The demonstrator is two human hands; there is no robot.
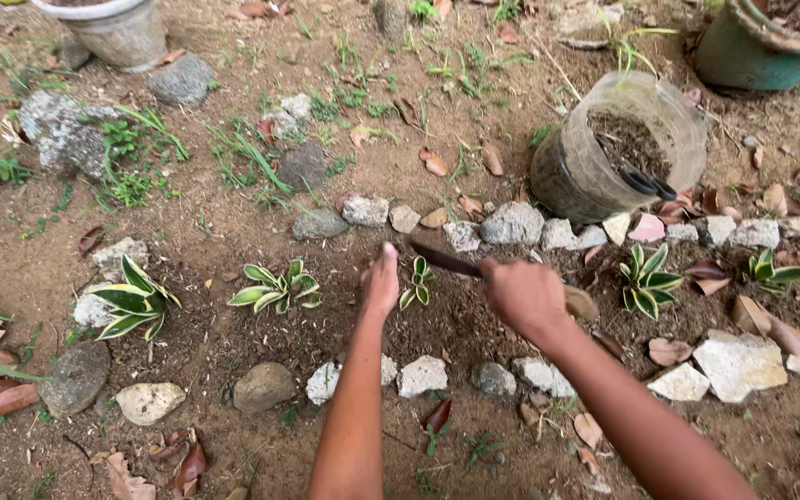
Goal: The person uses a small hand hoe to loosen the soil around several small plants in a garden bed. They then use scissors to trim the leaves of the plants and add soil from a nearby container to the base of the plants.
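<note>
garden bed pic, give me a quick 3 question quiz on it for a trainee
1. True or false: the right hand holds a dark blade.
2. Which is the left hand nearest? A) the small plant B) the green pot C) the clear tub of soil
3. Fill in: the bed is edged on both sides with rows of ____.

Key: 1 true; 2 A; 3 stones

Bare brown soil (233,231) outdoors — scattered stones (67,130), dry leaves (433,163), daylight.
</note>
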